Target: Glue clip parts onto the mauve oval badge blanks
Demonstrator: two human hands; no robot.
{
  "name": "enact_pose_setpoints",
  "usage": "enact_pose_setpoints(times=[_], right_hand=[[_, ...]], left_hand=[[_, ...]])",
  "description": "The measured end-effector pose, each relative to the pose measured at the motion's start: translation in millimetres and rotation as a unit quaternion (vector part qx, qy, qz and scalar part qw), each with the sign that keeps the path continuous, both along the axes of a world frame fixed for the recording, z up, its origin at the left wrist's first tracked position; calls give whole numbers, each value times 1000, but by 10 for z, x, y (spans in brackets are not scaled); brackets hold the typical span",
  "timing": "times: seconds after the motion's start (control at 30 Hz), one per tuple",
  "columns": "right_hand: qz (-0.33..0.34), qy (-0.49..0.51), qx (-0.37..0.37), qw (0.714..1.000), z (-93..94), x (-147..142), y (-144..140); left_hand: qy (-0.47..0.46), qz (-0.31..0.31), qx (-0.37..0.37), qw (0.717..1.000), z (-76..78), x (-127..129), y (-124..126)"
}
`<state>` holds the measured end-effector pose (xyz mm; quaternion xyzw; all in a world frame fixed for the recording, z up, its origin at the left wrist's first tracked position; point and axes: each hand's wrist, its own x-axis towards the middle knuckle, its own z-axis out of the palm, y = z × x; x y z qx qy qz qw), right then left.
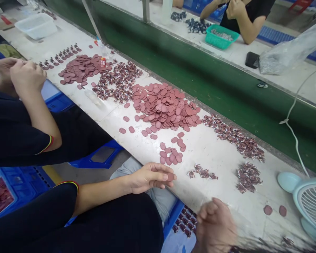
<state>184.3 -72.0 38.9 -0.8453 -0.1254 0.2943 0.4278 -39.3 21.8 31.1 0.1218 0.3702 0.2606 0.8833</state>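
My left hand [155, 177] holds a reddish-brown oval disc [170, 176] between thumb and fingers, at the near edge of the table. To its right, my right hand [216, 225] is curled closed and slightly blurred; whatever its fingers may hold is hidden. Just beyond the left hand lies a small group of loose oval discs [171, 155], with a large heap of discs [165, 105] behind it. Small dark figurines [203, 172] lie between the two hands and the back edge. Two separate discs [268, 210] rest right of my right hand.
More figurine piles [249, 177] lie toward the right, near a pale blue fan [310, 203]. At left, a co-worker's hands [26, 75] are raised by a row of standing figurines [60, 57]. Below the table, a blue crate [173, 218] has figurines in it. A green channel [189, 77] runs behind.
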Motion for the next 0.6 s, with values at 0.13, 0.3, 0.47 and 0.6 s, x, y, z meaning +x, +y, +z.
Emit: enact_pose_setpoints(times=[0.13, 0.3, 0.47, 0.6], right_hand=[[189, -135, -26, 972, -90, -169, 427], [269, -174, -93, 943, -173, -90, 660], [269, -115, -122, 948, -84, 37, 373], [206, 6, -18, 978, -10, -3, 24]], left_hand=[[-9, -9, 8, 1000, 10, 16, -13], [-16, -13, 24, 999, 44, 12, -20], [-18, -22, 24, 999, -28, 30, -27], [-33, -39, 60, 997, -88, 112, -83]])
